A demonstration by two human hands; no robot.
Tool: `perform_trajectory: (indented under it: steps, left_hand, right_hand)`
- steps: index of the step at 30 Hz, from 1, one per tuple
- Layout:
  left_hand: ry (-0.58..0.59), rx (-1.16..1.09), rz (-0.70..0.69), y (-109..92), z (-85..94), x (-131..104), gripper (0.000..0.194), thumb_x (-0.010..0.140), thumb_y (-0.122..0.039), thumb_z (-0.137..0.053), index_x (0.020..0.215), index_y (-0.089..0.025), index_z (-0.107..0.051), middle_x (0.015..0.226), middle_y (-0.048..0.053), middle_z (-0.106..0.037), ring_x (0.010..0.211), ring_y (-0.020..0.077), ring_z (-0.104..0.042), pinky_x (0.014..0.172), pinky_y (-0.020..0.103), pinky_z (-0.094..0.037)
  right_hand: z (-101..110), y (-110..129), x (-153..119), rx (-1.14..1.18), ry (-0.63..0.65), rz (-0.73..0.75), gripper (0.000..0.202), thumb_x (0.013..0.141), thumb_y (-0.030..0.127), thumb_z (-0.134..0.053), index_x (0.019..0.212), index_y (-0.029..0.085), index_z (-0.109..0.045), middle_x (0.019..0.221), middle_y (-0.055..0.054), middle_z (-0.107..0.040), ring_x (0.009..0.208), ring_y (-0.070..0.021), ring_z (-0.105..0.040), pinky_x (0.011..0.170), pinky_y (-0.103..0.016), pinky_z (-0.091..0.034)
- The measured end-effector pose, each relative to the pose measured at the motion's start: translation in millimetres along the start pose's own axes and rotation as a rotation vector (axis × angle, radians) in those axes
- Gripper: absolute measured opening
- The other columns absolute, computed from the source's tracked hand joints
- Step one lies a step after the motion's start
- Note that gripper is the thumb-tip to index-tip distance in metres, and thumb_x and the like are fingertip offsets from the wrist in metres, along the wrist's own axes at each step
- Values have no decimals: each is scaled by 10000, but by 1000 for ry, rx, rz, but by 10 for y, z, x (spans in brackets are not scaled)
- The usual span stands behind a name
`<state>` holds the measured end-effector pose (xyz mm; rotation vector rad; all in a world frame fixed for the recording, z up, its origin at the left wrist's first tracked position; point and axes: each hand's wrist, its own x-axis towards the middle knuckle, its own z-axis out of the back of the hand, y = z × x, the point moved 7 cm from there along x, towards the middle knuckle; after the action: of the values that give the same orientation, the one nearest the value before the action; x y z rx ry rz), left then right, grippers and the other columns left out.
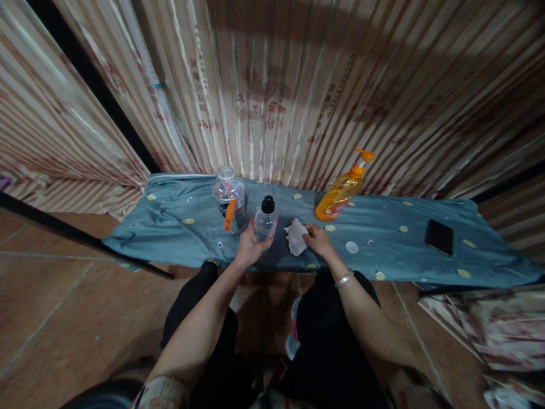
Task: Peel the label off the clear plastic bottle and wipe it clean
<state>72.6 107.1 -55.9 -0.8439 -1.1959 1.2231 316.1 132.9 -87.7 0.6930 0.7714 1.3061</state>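
A small clear bottle with a black cap is held upright by my left hand, whose fingers wrap round its lower part. My right hand pinches the edge of a crumpled white tissue, just right of that bottle. A larger clear plastic bottle with an orange strip on its label stands uncapped to the left. Beyond my right hand an orange pump bottle holds yellow-orange liquid. All of this is on or over a teal patterned cloth.
A white round disc, perhaps a lid, lies right of my right hand. Farther right is a black phone-like slab. A striped curtain hangs behind the cloth-covered surface. Dark metal bars rise at the left; my knees are under the near edge.
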Motion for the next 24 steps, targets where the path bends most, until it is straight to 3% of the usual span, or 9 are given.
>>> perform_trajectory:
  steps: [5,9,12,16,20,24]
  left_hand:
    - [37,12,4,52,-104,40,608,611,-163,-751,1177,-148,-530,991,60,-713,918,236,-675,881,364,-506]
    - [62,30,11,100,-135,66,628,606,-146,-754,1190,-149,-522,1020,71,-713,936,247,-674,898,391,-502]
    - [83,42,7,116,-136,77,636,616,-152,-748,1207,-150,-512,1045,71,-710,961,244,-672,916,394,-497]
    - [102,65,-5,116,-134,82,625,617,-161,-746,1200,-151,-521,1048,70,-707,972,245,-675,916,388,-502]
    - [106,98,-17,109,-133,71,622,626,-170,-739,1207,-147,-516,1043,73,-705,972,255,-677,916,401,-509]
    - [112,123,-35,98,-132,51,635,631,-150,-724,1224,-169,-498,1061,61,-699,1006,257,-670,944,412,-503]
  right_hand:
    - [286,66,-181,-491,-67,171,410,847,257,-527,1239,148,-583,1133,-135,-698,1031,-261,-661,896,-350,-488]
    - [804,-152,-355,-706,-215,120,467,877,265,-502,1302,74,-529,1263,-216,-627,1156,-303,-615,967,-386,-466]
    - [1073,-459,-464,-795,-227,14,559,858,379,-568,1319,69,-512,1249,-229,-632,1129,-330,-629,941,-406,-483]
    - [1093,-792,-533,-781,-148,-67,589,853,436,-577,1314,74,-521,1227,-223,-648,1091,-332,-649,890,-394,-503]
    - [1045,-888,-506,-800,-202,-39,456,868,348,-552,1249,99,-586,1187,-205,-673,1091,-314,-650,907,-382,-491]
    - [1063,-955,-441,-795,-231,-41,447,870,384,-549,1221,114,-603,1147,-193,-692,1056,-306,-667,856,-366,-509]
